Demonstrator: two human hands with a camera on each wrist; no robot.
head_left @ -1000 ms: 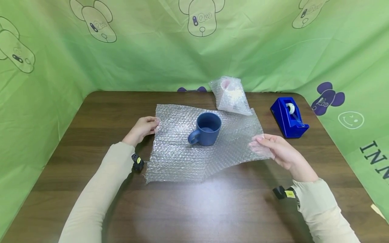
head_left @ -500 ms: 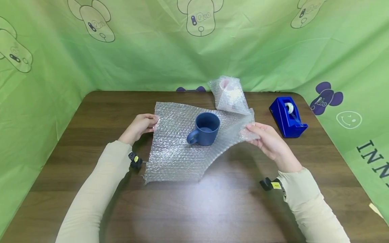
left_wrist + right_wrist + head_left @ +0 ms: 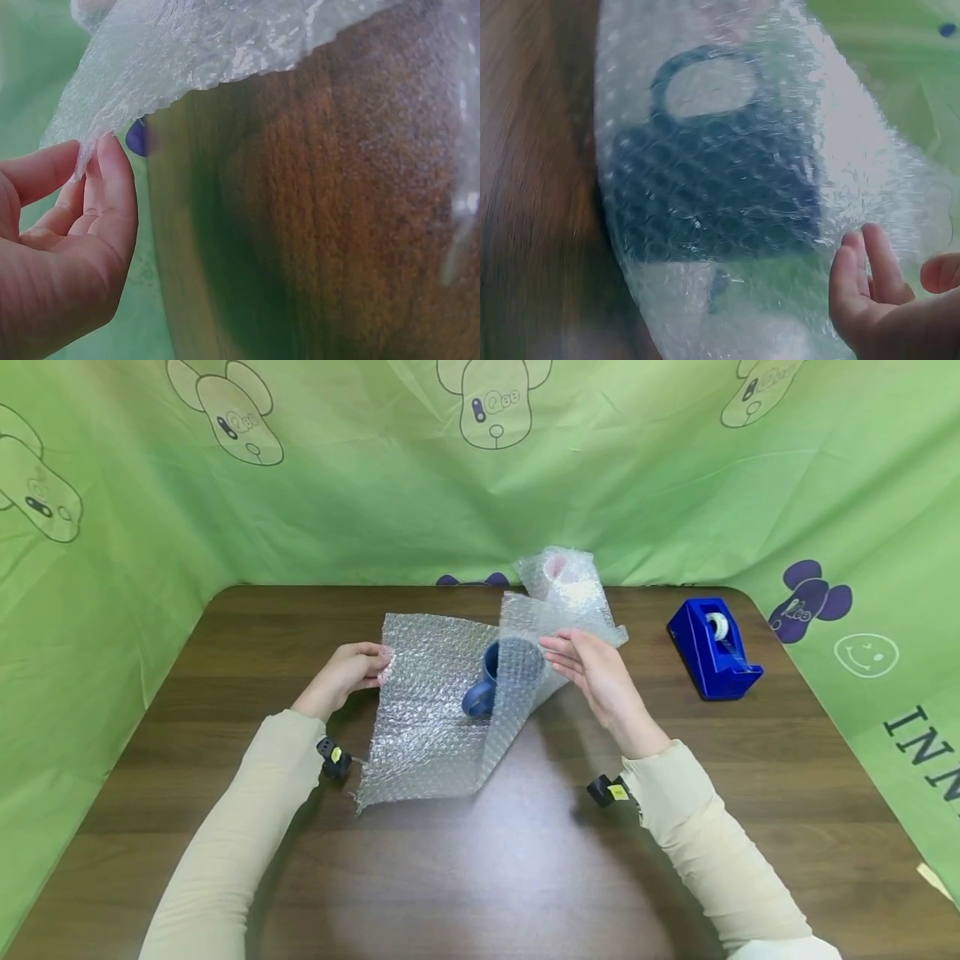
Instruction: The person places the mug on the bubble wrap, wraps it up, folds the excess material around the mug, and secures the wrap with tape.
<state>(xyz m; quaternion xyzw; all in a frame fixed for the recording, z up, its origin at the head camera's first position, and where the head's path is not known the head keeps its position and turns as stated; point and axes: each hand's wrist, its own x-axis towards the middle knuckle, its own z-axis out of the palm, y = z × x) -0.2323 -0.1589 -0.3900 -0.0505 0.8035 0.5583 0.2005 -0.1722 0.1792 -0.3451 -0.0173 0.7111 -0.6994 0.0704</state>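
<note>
A blue mug [image 3: 477,700] stands on a sheet of bubble wrap [image 3: 427,693] in the middle of the table, its handle pointing left. The sheet's right side is folded up and over, covering the right part of the mug, which shows through it in the right wrist view. My left hand [image 3: 345,677] pinches the sheet's left edge between thumb and fingers; the left wrist view shows that corner lifted. Beside the mug's rim, my right hand [image 3: 600,681] has its fingers stretched out against the folded flap, thumb apart from them in the right wrist view.
Behind the mug sits a bubble-wrapped bundle [image 3: 581,589] with something pink inside, overlapping the sheet's far corner. A blue tape dispenser [image 3: 712,652] stands at the right. Green printed cloth [image 3: 360,510] hangs around the wooden table [image 3: 450,885].
My right hand has moved left and lifted the sheet's right side over the mug, its grip loosening into straight fingers. The left hand stays at the left edge.
</note>
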